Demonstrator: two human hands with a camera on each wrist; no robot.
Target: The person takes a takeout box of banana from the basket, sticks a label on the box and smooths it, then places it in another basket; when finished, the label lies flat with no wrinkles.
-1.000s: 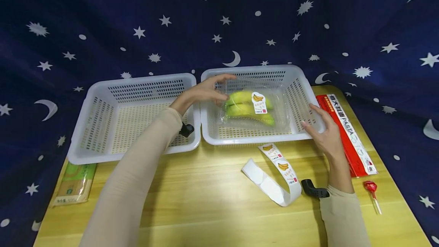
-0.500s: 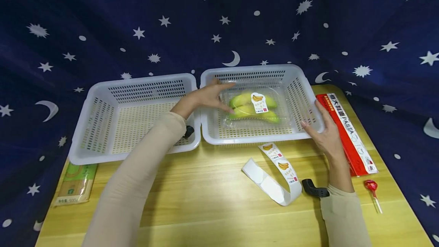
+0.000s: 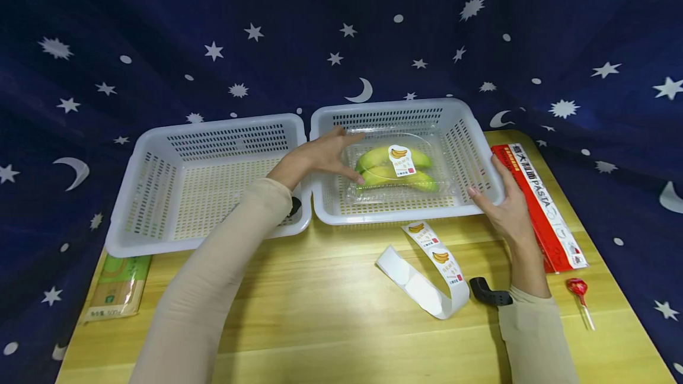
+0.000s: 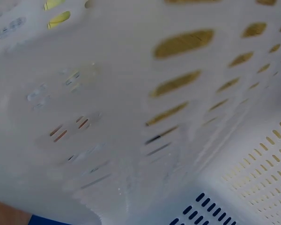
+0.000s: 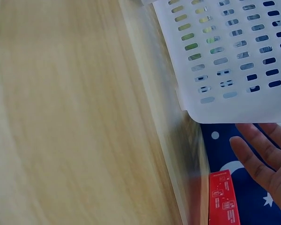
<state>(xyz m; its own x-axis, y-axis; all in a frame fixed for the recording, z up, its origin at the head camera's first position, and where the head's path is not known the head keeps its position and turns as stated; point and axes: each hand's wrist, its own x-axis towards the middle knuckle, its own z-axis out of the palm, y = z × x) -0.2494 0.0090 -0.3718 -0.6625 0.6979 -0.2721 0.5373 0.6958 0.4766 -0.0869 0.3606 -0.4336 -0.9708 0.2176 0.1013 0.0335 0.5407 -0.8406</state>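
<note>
A clear plastic box (image 3: 395,137) of yellow-green bananas (image 3: 392,175) lies inside the right white basket (image 3: 395,217). On its lid sits a banana sticker (image 3: 402,160). My left hand (image 3: 322,156) reaches over the basket's left side, thumb and index finger spread and extended over the box's left end. The left wrist view mostly shows slotted basket wall (image 4: 126,56). At the basket's right end my right hand (image 3: 511,209) holds the rim, thumb inside and index finger outside; its other fingers (image 5: 267,152) show loosely spread beside the wall in the right wrist view.
Another white basket (image 3: 205,245) stands at the left, touching the right one. A curled sticker strip (image 3: 432,301) lies in front. Red pasta box (image 3: 539,209) and red lollipop (image 3: 577,287) lie at right, a green-brown packet (image 3: 117,286) at left. A starry cloth (image 3: 341,34) hangs behind.
My left hand has come down and slightly right, its thumb now lower over the box's end. The box has settled a little in the basket. My right index finger has shifted to the rim's outside.
</note>
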